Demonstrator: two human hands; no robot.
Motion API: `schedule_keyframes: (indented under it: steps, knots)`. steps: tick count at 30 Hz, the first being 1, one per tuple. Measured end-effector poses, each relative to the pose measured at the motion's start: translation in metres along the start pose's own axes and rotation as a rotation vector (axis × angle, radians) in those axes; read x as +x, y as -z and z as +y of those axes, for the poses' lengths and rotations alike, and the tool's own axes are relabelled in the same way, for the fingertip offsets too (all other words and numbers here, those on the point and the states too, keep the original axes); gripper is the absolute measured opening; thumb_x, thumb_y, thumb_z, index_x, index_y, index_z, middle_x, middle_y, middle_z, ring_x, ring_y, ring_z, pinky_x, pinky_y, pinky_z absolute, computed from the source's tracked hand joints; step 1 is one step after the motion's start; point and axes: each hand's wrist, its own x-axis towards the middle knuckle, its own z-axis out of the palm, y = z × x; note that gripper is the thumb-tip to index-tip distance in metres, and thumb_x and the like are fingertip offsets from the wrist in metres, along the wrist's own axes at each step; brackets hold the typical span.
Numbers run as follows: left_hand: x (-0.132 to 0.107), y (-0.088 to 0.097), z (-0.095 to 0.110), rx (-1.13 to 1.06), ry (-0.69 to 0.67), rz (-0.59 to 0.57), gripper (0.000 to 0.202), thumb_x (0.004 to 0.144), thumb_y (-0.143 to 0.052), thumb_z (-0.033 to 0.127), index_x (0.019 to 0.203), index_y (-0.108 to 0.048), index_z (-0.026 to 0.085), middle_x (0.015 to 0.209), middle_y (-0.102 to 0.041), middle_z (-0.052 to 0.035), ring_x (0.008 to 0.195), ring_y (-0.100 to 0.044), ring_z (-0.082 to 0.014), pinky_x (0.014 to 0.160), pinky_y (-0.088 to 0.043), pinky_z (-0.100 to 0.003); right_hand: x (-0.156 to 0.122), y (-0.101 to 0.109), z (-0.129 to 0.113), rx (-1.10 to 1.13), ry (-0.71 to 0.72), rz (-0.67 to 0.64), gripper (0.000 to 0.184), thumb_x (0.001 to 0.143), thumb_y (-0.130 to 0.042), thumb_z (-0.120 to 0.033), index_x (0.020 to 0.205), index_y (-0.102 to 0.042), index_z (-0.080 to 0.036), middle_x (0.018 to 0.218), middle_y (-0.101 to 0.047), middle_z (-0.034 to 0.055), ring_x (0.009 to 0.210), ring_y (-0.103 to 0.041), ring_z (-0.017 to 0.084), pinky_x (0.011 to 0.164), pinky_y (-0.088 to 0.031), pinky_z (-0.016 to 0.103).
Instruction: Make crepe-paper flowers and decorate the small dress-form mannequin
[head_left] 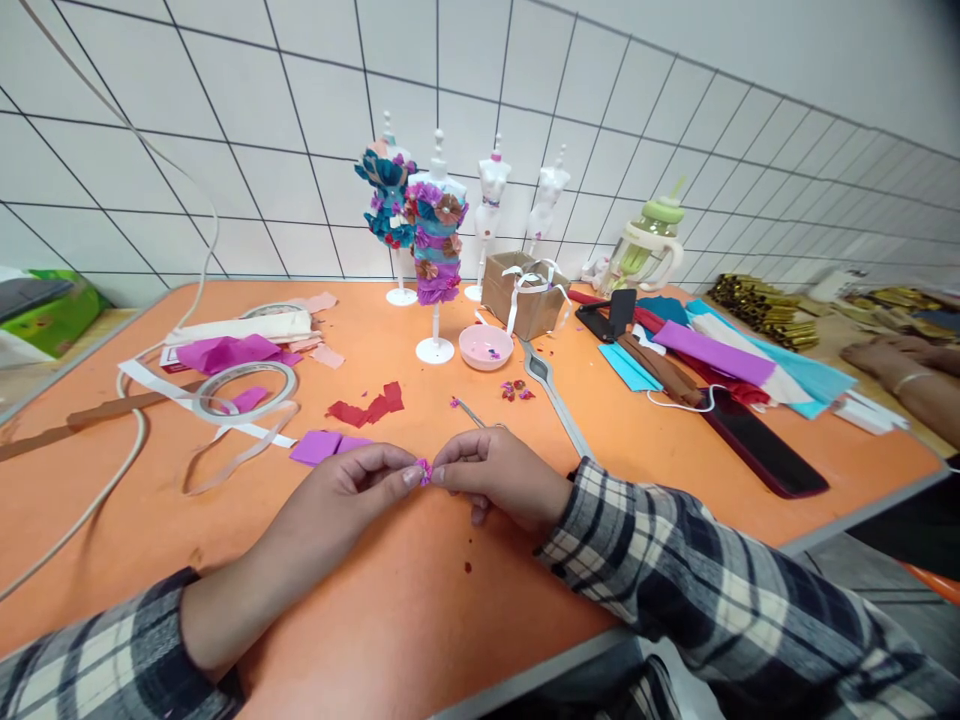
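My left hand (352,488) and my right hand (499,472) meet over the orange table (420,600), fingertips pinched together on a tiny pink-purple paper flower (424,470). A thin metal tool (472,412) sticks out from under my right hand, tipped with a bit of purple. Purple paper squares (324,446) lie just left of my left hand, and red paper scraps (369,405) sit beyond them. Both sleeves are plaid.
Mini mannequins stand at the back, two dressed in paper flowers (436,240) and two bare (491,200). A pink bowl (485,346), brown box (523,292), tape roll (244,390), crepe paper sheets (720,352), black tray (757,440) and bottle (649,245) surround them. Another person's hand (900,365) rests at right.
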Motion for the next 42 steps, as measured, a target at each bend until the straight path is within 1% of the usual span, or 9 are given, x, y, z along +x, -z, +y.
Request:
schedule_keyframes:
  steps: [7, 12, 14, 18, 20, 22, 26, 38, 42]
  knots:
    - [-0.0003, -0.0019, 0.0006, 0.248, -0.229, 0.010, 0.017, 0.081, -0.065, 0.035, 0.079, -0.076, 0.023, 0.084, -0.077, -0.0037, 0.077, -0.069, -0.0200, 0.075, -0.054, -0.030, 0.0021, 0.0052, 0.0011, -0.247, 0.063, 0.045, 0.006, 0.071, -0.066, -0.021, 0.069, -0.065, -0.016, 0.055, -0.051, -0.0052, 0.046, -0.046, 0.007, 0.040, -0.042, 0.018]
    - [-0.0001, -0.0004, -0.0016, 0.172, -0.170, 0.038, 0.017, 0.080, -0.067, 0.038, 0.082, -0.078, 0.024, 0.087, -0.079, -0.0028, 0.081, -0.071, -0.0205, 0.077, -0.056, -0.028, 0.0018, 0.0057, -0.0031, 0.032, -0.119, -0.078, 0.007, 0.070, -0.065, -0.023, 0.072, -0.062, -0.017, 0.056, -0.049, -0.0069, 0.041, -0.038, 0.006, 0.043, -0.050, 0.024]
    - [-0.0001, 0.0012, -0.0009, 0.123, -0.113, 0.056, 0.017, 0.079, -0.069, 0.039, 0.082, -0.078, 0.025, 0.088, -0.080, -0.0024, 0.083, -0.072, -0.0217, 0.079, -0.056, -0.029, 0.0014, 0.0056, -0.0038, 0.002, -0.108, -0.075, 0.010, 0.073, -0.063, -0.026, 0.077, -0.064, -0.016, 0.060, -0.053, -0.0054, 0.041, -0.039, 0.006, 0.044, -0.050, 0.025]
    - [-0.0005, 0.0022, 0.0009, 0.074, -0.042, 0.044, 0.018, 0.076, -0.072, 0.042, 0.081, -0.080, 0.027, 0.088, -0.081, -0.0024, 0.086, -0.073, -0.0237, 0.081, -0.056, -0.030, 0.0001, 0.0041, -0.0014, -0.341, 0.182, 0.120, 0.017, 0.079, -0.064, -0.031, 0.087, -0.069, -0.017, 0.065, -0.055, -0.0040, 0.049, -0.045, 0.007, 0.047, -0.040, 0.020]
    - [-0.0005, 0.0010, 0.0008, 0.061, -0.055, 0.017, 0.018, 0.076, -0.072, 0.042, 0.080, -0.080, 0.027, 0.086, -0.081, -0.0023, 0.084, -0.073, -0.0233, 0.077, -0.056, -0.029, -0.0004, 0.0024, 0.0007, -0.423, 0.344, 0.170, 0.018, 0.078, -0.068, -0.032, 0.088, -0.071, -0.017, 0.066, -0.056, -0.0044, 0.053, -0.044, 0.006, 0.051, -0.035, 0.019]
    - [-0.0003, -0.0006, 0.0001, 0.054, -0.072, 0.007, 0.017, 0.076, -0.072, 0.041, 0.080, -0.080, 0.026, 0.085, -0.081, -0.0021, 0.082, -0.073, -0.0222, 0.075, -0.056, -0.027, -0.0006, 0.0008, 0.0024, -0.434, 0.397, 0.195, 0.015, 0.077, -0.069, -0.030, 0.083, -0.071, -0.017, 0.065, -0.055, -0.0047, 0.054, -0.042, 0.006, 0.053, -0.033, 0.020]
    - [0.0006, -0.0025, -0.0016, 0.025, -0.084, 0.049, 0.013, 0.075, -0.073, 0.037, 0.080, -0.080, 0.026, 0.084, -0.081, -0.0016, 0.081, -0.073, -0.0204, 0.077, -0.056, -0.026, 0.0001, -0.0003, 0.0030, -0.396, 0.327, 0.239, 0.011, 0.075, -0.069, -0.027, 0.076, -0.068, -0.016, 0.059, -0.051, -0.0063, 0.053, -0.040, 0.006, 0.052, -0.031, 0.021]
    - [-0.0004, -0.0008, 0.0010, -0.009, -0.056, 0.050, 0.017, 0.073, -0.075, 0.040, 0.079, -0.076, 0.024, 0.085, -0.080, -0.0043, 0.084, -0.072, -0.0244, 0.081, -0.058, -0.034, -0.0004, 0.0022, -0.0015, -0.304, 0.174, 0.088, 0.011, 0.078, -0.067, -0.027, 0.078, -0.064, -0.016, 0.055, -0.045, -0.0070, 0.051, -0.040, 0.007, 0.050, -0.033, 0.020]
    - [-0.0024, 0.0015, 0.0000, -0.087, -0.038, -0.032, 0.032, 0.076, -0.074, 0.039, 0.104, -0.075, 0.022, 0.098, -0.079, -0.0073, 0.095, -0.071, -0.0260, 0.086, -0.057, -0.036, 0.0009, 0.0039, -0.0004, -0.132, 0.074, -0.014, 0.018, 0.077, -0.067, -0.033, 0.080, -0.062, -0.016, 0.057, -0.045, -0.0068, 0.049, -0.040, 0.007, 0.044, -0.037, 0.020]
